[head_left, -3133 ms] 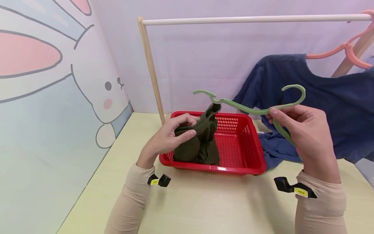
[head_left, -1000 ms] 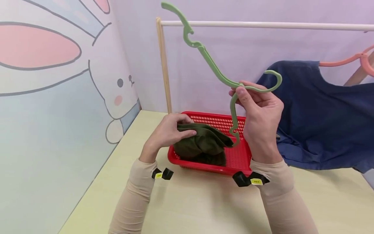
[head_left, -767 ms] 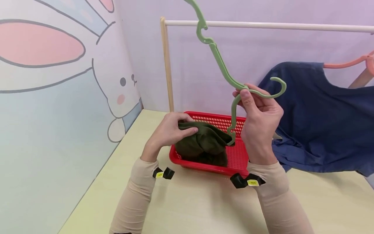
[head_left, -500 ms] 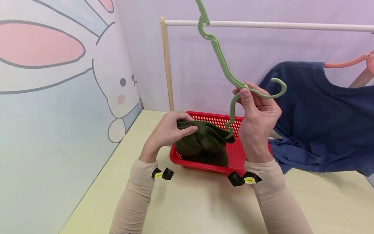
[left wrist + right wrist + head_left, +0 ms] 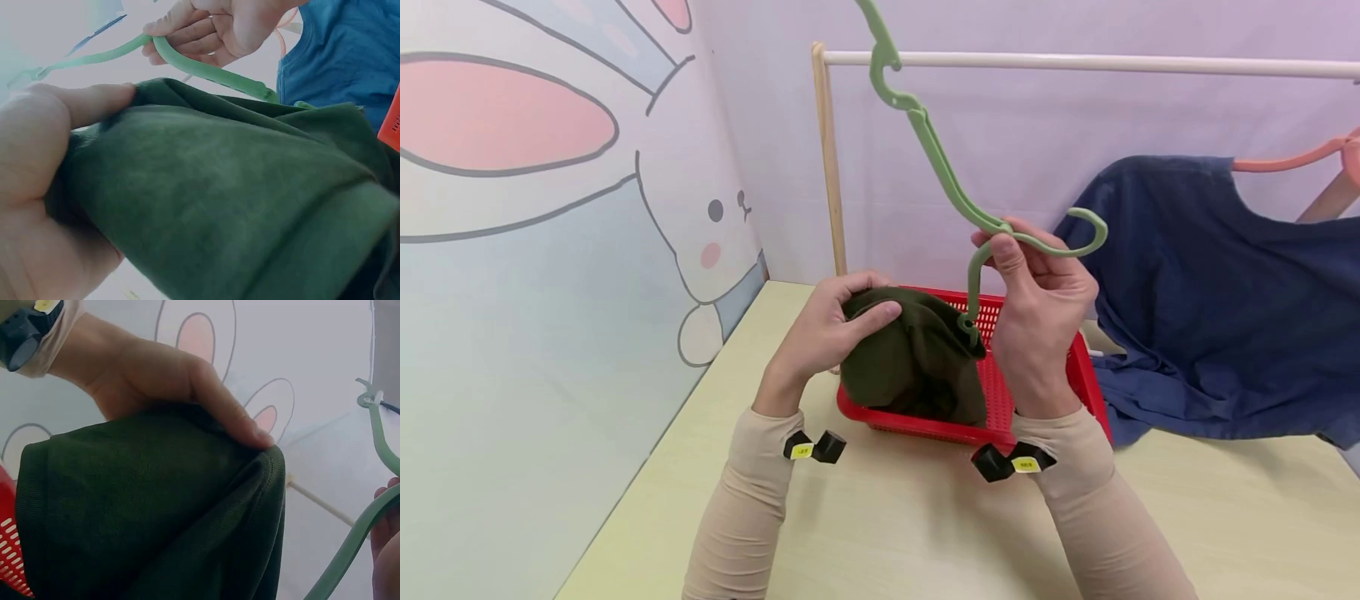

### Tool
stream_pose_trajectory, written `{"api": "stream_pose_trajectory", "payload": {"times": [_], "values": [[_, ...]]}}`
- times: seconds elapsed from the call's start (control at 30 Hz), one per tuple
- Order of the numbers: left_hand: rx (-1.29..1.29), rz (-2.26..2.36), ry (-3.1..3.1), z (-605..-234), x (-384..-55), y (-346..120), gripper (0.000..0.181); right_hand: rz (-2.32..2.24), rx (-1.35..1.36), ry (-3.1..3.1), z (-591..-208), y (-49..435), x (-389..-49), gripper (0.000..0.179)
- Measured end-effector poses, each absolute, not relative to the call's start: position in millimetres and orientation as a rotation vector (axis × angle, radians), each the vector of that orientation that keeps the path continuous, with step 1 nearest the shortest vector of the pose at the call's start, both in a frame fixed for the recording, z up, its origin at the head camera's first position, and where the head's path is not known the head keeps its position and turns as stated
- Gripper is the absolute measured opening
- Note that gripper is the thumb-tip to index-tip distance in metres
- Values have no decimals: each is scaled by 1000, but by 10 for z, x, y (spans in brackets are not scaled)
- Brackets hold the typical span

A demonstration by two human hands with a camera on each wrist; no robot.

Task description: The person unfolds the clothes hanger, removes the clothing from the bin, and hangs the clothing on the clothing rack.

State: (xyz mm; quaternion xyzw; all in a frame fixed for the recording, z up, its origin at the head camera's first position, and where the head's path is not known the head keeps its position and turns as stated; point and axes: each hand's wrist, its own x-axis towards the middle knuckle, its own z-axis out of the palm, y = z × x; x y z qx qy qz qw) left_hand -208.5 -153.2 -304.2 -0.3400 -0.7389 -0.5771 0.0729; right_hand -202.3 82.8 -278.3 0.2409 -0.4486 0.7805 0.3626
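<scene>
In the head view, my left hand (image 5: 820, 337) grips a dark green garment (image 5: 917, 358) at its open edge, thumb in front. The cloth is bunched up and hangs down into a red basket (image 5: 917, 427). My right hand (image 5: 1047, 304) pinches a light green clothes hanger (image 5: 942, 162) at its middle, just below the hook. One hanger arm points up to the left past the top of the view. The other hangs down, its tip at the garment's opening. The left wrist view shows the hanger's lower end partly hidden behind the cloth (image 5: 212, 169).
A clothes rack with a white rail (image 5: 1075, 62) and wooden post (image 5: 828, 167) stands behind the basket. At right, a navy T-shirt (image 5: 1210, 300) hangs on a pink hanger (image 5: 1288, 160). A wall with a rabbit drawing (image 5: 681, 225) borders the table on the left.
My right hand has moved left and turned the hanger, so one arm rises and the other drops to the garment's opening. My left hand has lifted the garment slightly.
</scene>
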Motion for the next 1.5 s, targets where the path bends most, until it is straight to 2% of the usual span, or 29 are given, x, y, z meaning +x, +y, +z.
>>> {"api": "stream_pose_trajectory", "payload": {"times": [0.17,0.33,0.57,0.73,1.0,1.17,1.33,1.5], "values": [[-1037,-1774,-2118,-3014,-2060,-1540,8,1977,675,-1139,-2754,829,-2027,39],[-1003,-1793,-1987,-2972,-2044,-1600,17,1951,692,-1272,-2888,873,-2029,36],[-727,-1701,-2091,-2956,-2082,-1708,16,1899,702,-1548,-2948,1042,-2068,26],[-544,-1489,-2220,-2994,-2143,-1778,18,1772,793,-1676,-2739,1206,-2168,22],[-563,-1446,-2256,-3024,-2182,-1798,25,1719,867,-1781,-2255,1420,-2186,23],[-490,-1417,-2199,-3041,-2186,-1797,18,1761,930,-1795,-2120,1466,-2212,21],[-396,-1428,-2057,-3047,-2207,-1815,10,1751,945,-1883,-2221,1462,-2245,18],[-357,-1447,-2016,-3050,-2209,-1796,6,1731,930,-2033,-2495,1441,-2307,18]]}}
